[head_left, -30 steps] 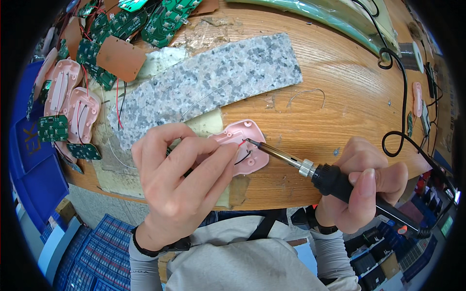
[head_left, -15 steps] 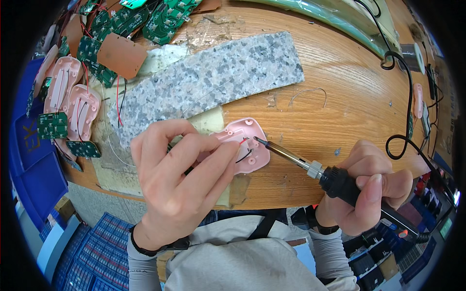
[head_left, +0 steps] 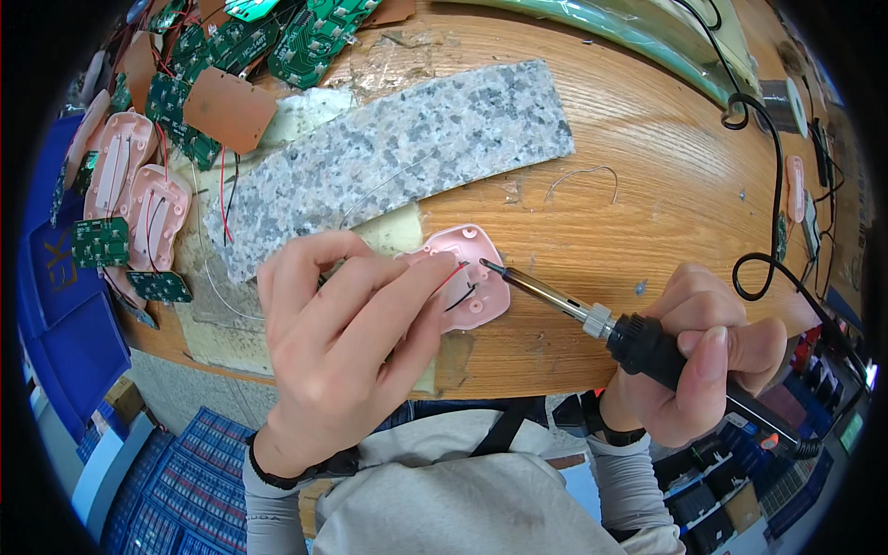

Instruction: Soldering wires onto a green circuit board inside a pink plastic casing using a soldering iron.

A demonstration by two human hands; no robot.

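Note:
My left hand (head_left: pixel 338 347) is closed over a pink plastic shell (head_left: pixel 490 298) on the wooden table. Its fingertips pinch a red wire (head_left: pixel 451 277) inside the shell; the thumb and part of the shell are hidden beneath the hand. A short black wire (head_left: pixel 460 298) lies in the shell beside the fingers. My right hand (head_left: pixel 712 365) grips a soldering iron (head_left: pixel 647 350) by its black handle. The iron's dark tip points left over the shell, close to the end of the red wire; whether they touch I cannot tell.
A speckled stone slab (head_left: pixel 416 139) lies behind the shell. Green circuit boards (head_left: pixel 314 42) and pink shells (head_left: pixel 159 208) with wires crowd the left side. The iron's black cord (head_left: pixel 777 185) loops along the right, near a solder spool (head_left: pixel 784 106). A blue bin (head_left: pixel 79 305) stands at left.
My left fingers have shifted slightly along the red wire, and more of its length shows. The shell and the iron's tip have moved a little to the left.

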